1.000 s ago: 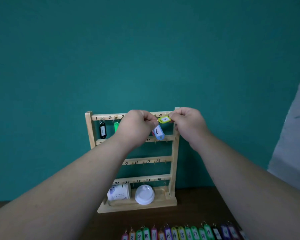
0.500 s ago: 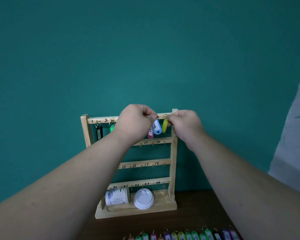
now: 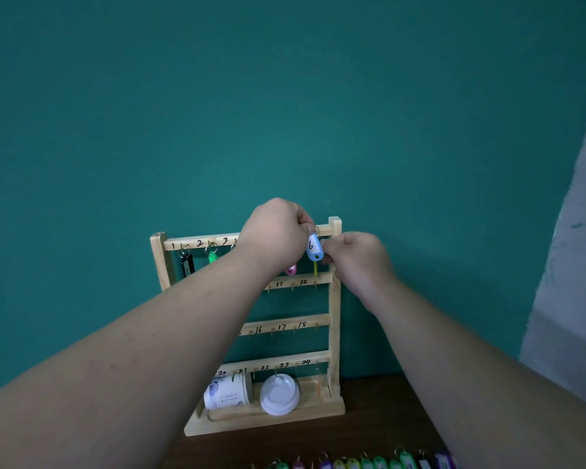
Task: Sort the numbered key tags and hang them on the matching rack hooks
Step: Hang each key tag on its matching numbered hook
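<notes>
A wooden rack (image 3: 335, 299) with numbered hooks stands against the teal wall. On its top rail my left hand (image 3: 278, 233) pinches the ring of a blue tag marked 6 (image 3: 313, 248). My right hand (image 3: 354, 260) pinches that tag's lower end from the right. A yellow tag (image 3: 315, 269) hangs edge-on just behind and below the blue one. A pink tag (image 3: 291, 269) peeks out under my left hand. A black tag (image 3: 187, 264) hangs at hook 1 and a green tag (image 3: 212, 257) at hook 2. My left forearm hides the middle hooks.
A white paper cup (image 3: 229, 390) lies on its side in the rack's base tray, with a white lid (image 3: 279, 394) beside it. A row of several coloured tags (image 3: 369, 463) runs along the dark table's front edge. A grey wall section (image 3: 575, 299) stands at the right.
The yellow tag left my right hand and now hangs from the top rail. My right hand dropped to the blue tag's lower end; my left hand stays at the top rail.
</notes>
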